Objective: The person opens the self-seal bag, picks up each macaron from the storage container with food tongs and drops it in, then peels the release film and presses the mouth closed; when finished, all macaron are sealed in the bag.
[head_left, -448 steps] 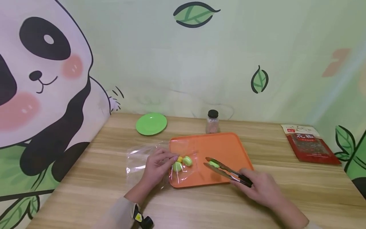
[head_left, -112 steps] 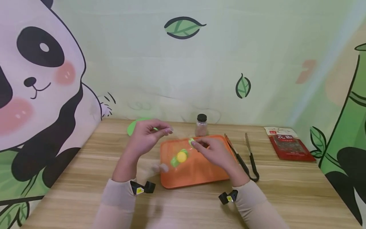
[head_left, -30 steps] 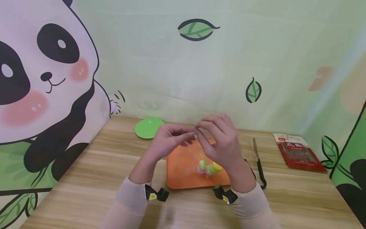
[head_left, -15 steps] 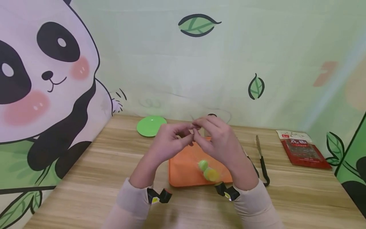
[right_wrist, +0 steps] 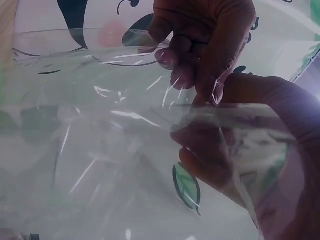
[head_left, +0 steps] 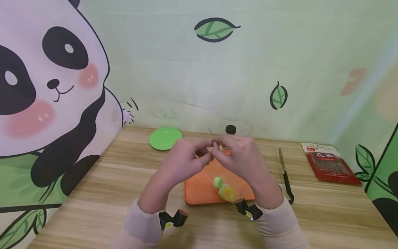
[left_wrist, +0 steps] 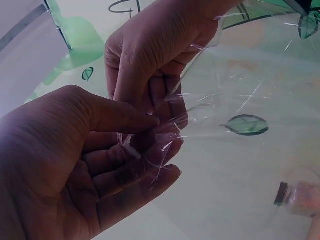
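A clear plastic bag (left_wrist: 215,100) hangs from both hands, its top gathered between them. My left hand (head_left: 186,159) pinches the bag's top between thumb and forefinger, with the other fingers loosely bent below. Fingertip to fingertip with it, my right hand (head_left: 240,159) pinches the same part of the film. Low in the bag lie green macarons (head_left: 218,182) and a yellow macaron (head_left: 229,193), seen over the orange tray (head_left: 199,192). In the right wrist view the film (right_wrist: 90,165) stretches wide and covers part of the right hand.
Black-handled tongs (head_left: 286,181) lie right of the tray, partly hidden by the right arm. A black-capped jar (head_left: 230,129) stands behind the hands. At the back left is a green plate (head_left: 165,138); a red spice packet (head_left: 332,165) lies far right.
Earlier the right hand held a macaron in the tongs; now the tongs lie on the table. The bag has been lifted off the tray, and both hands have come together at its top.
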Demonstrator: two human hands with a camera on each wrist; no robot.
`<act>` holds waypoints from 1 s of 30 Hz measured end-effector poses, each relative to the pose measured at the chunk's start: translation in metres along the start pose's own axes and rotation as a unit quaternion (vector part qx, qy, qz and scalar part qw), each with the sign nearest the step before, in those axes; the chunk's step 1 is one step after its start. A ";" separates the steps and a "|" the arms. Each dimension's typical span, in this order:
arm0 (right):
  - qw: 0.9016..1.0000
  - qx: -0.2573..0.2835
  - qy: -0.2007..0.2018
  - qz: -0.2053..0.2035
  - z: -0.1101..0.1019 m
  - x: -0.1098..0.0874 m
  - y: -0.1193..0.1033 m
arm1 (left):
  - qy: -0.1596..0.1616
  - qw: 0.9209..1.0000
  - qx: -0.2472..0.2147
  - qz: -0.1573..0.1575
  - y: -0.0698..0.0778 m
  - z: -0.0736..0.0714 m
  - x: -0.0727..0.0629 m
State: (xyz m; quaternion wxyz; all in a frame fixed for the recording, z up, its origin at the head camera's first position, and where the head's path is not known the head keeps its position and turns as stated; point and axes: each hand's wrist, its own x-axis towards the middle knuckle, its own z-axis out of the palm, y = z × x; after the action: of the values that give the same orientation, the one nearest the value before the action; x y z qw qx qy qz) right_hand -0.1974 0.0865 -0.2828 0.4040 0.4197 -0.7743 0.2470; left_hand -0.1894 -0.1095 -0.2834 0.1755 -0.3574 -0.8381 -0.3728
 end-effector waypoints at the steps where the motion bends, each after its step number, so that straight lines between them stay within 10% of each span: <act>1: 1.000 -0.005 0.000 -0.001 0.000 0.000 0.000 | -0.003 1.000 0.000 -0.002 0.001 0.000 0.000; 16: 0.999 -0.016 0.051 -0.002 -0.011 0.001 0.008 | -0.017 0.998 -0.057 -0.036 -0.005 -0.004 0.000; 30: 0.999 -0.009 -0.029 0.024 -0.017 0.003 -0.013 | -0.018 0.994 -0.103 -0.001 -0.006 -0.007 -0.001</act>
State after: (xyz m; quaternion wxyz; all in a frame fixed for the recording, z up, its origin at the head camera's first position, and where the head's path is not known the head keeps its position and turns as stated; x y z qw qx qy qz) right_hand -0.1799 0.0907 -0.2702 0.3789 0.4042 -0.7977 0.2380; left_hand -0.1923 -0.1183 -0.2822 0.1224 -0.3794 -0.7985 -0.4511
